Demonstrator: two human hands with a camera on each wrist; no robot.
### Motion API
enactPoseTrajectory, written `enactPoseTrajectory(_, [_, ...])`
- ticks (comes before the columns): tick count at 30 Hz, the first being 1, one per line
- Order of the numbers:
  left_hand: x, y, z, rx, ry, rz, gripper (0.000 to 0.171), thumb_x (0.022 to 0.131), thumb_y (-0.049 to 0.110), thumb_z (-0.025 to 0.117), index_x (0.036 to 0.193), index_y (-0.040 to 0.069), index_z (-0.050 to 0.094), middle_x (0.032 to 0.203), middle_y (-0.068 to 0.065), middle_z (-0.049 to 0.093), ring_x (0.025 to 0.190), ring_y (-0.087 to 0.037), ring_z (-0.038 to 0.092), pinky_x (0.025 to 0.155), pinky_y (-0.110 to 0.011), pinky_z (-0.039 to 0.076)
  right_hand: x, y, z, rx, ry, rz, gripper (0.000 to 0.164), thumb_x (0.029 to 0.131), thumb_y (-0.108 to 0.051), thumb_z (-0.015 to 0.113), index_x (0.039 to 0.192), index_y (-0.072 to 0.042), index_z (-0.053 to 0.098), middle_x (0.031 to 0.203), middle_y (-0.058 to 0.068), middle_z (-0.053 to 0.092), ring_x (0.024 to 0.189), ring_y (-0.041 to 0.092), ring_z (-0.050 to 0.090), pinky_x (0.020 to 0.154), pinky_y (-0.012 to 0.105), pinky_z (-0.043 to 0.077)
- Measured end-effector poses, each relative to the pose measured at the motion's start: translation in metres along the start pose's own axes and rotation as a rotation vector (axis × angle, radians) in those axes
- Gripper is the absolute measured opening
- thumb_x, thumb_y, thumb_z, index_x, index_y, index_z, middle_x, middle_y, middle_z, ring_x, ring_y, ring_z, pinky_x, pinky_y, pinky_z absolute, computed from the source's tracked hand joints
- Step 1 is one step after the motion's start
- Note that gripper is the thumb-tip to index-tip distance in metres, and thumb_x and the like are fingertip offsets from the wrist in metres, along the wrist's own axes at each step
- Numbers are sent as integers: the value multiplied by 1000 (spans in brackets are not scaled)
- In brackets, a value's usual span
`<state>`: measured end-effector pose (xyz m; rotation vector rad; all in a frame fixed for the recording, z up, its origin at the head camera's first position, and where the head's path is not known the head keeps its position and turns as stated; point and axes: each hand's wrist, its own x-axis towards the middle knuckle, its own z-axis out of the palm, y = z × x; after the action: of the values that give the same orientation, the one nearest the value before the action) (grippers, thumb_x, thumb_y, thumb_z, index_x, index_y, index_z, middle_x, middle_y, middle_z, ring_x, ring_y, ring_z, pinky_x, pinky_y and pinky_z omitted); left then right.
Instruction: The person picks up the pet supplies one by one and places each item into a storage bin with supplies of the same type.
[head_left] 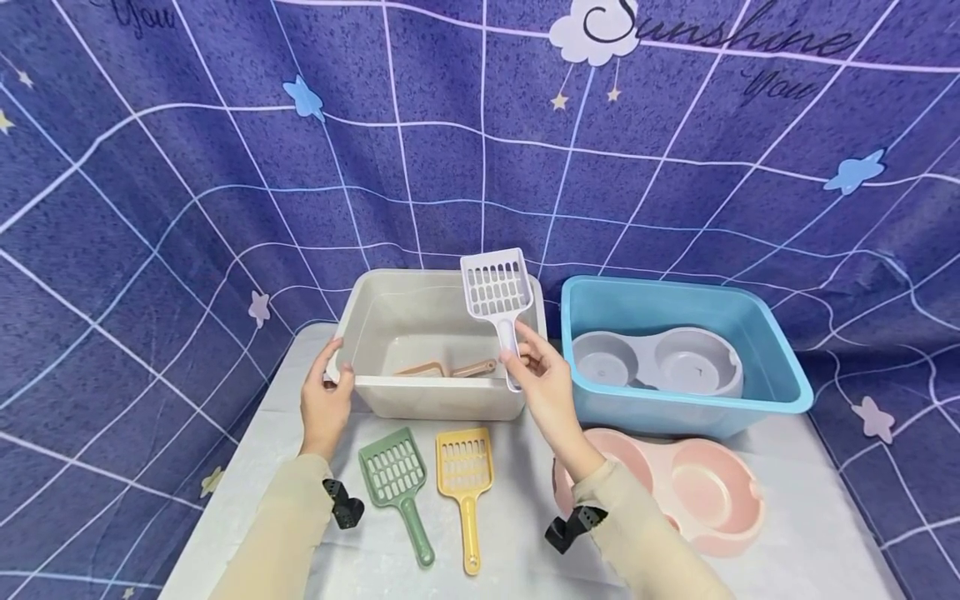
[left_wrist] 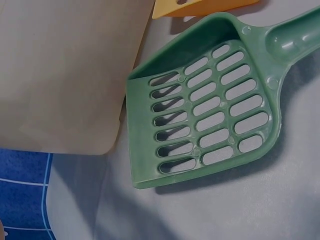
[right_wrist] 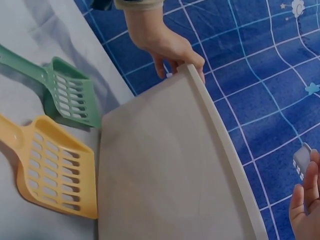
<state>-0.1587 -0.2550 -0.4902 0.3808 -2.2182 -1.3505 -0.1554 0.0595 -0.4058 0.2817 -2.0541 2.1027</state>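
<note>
My right hand (head_left: 543, 379) holds a pale lavender litter scoop (head_left: 497, 287) by its handle, the slotted head raised above the right side of a beige litter box (head_left: 435, 398). At the box's front left corner, my left hand (head_left: 326, 404) grips the rim, fingers over the edge, as the right wrist view also shows. Inside that box lies a brown scoop (head_left: 472, 368), partly hidden by the front wall. Before the box, a green scoop (head_left: 393, 468) and a yellow scoop (head_left: 465, 467) lie flat on the table; the green one (left_wrist: 200, 120) fills much of the left wrist view.
A blue litter box (head_left: 690, 417) stands at the right, with a grey double bowl (head_left: 643, 350) inside. In front of it sits a pink double bowl (head_left: 712, 492), partly behind my right forearm. A purple-blue patterned curtain (head_left: 420, 167) hangs behind the white-covered table (head_left: 525, 550).
</note>
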Motion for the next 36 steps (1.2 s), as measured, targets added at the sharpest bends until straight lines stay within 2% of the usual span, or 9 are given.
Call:
enactPoseTrajectory(5, [0, -1, 1, 7, 4, -10, 43, 98, 24, 56, 140, 35, 56, 146, 18, 48, 63, -13, 48, 56, -20, 40, 8, -6, 1, -24, -20, 28, 49, 92, -1, 67, 139, 4, 53, 88, 5, 63, 78, 14, 53, 70, 18, 44])
enactPoseTrajectory(16, [3, 1, 4, 12, 4, -17, 44, 98, 24, 56, 140, 36, 56, 144, 19, 49, 64, -14, 47, 57, -22, 40, 22, 2, 5, -78, -27, 0, 47, 92, -11, 71, 136, -5, 59, 87, 6, 64, 77, 12, 56, 69, 18, 46])
enactPoseTrajectory(28, [3, -2, 5, 15, 12, -13, 43, 98, 24, 56, 139, 36, 56, 145, 22, 47, 64, -14, 46, 57, -22, 39, 38, 5, 4, -127, -35, 13, 47, 92, -12, 71, 136, -3, 59, 89, 9, 67, 75, 10, 56, 65, 18, 43])
enactPoseTrajectory(36, [0, -1, 2, 13, 19, -16, 44, 97, 23, 57, 139, 36, 57, 144, 20, 49, 63, -15, 46, 57, -22, 39, 44, 8, 4, -136, -42, 27, 49, 92, -14, 72, 137, -3, 58, 88, 9, 67, 73, 9, 56, 61, 18, 42])
